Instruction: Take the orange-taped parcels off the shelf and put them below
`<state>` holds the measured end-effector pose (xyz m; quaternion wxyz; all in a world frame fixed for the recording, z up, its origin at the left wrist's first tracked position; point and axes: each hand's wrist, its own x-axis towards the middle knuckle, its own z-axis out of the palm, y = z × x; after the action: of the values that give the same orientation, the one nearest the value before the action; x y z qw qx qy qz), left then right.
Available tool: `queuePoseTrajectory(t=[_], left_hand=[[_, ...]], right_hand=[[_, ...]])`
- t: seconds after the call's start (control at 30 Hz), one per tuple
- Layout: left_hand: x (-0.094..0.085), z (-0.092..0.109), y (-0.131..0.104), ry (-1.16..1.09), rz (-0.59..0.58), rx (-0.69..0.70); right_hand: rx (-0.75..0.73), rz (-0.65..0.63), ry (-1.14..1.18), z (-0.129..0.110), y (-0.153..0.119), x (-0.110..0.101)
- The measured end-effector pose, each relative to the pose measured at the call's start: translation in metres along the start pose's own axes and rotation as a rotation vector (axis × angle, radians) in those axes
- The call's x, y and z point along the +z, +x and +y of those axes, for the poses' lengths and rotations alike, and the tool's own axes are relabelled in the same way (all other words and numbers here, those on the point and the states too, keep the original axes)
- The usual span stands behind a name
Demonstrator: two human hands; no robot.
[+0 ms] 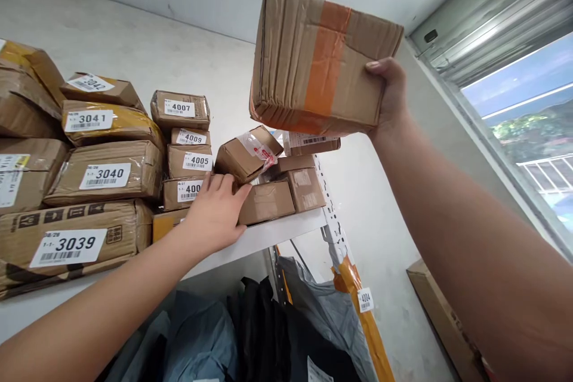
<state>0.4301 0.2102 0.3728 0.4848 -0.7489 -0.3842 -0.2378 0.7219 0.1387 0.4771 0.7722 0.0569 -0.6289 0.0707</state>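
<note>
High above the shelf's right end, my right hand [388, 92] holds a cardboard box [286, 54] by its right side, thumb on the near face. Orange tape runs down that box, and its lower edge is crumpled. My left hand [219, 209] rests at the shelf front, fingers stretched out and thumb apart, against the small stacked boxes. Its fingers partly cover the label of a low box [172, 194]. Just above it, a small box with clear and red tape [246, 155] lies tilted on other boxes. Beside the thumb sits a plain brown box [268, 202].
Larger labelled parcels, such as box 3039 [120, 233] and box 3040 [143, 176], are stacked at left. A white shelf edge [286, 230] meets a perforated metal post [333, 221]. Dark and grey bags [201, 328] fill the space below. A window [532, 101] is at right.
</note>
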Motion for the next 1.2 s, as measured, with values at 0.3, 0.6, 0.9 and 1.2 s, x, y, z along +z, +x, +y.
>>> queuePoseTrajectory(t=[0.3, 0.6, 0.9, 1.2], left_hand=[[-0.038, 0.007, 0.076, -0.054, 0.100, -0.260], [-0.025, -0.023, 0.080, 0.065, 0.031, 0.103], [-0.024, -0.002, 0.104, -0.268, 0.214, 0.050], [-0.017, 0.033, 0.165, -0.484, 0.547, 0.316]], right_hand=[[-0.114, -0.051, -0.034, -0.002, -0.012, -0.007], [-0.058, 0.016, -0.004, -0.002, -0.012, -0.005], [-0.171, -0.004, -0.023, 0.003, -0.022, -0.007], [-0.150, 0.231, 0.147, 0.006, -0.037, -0.013]])
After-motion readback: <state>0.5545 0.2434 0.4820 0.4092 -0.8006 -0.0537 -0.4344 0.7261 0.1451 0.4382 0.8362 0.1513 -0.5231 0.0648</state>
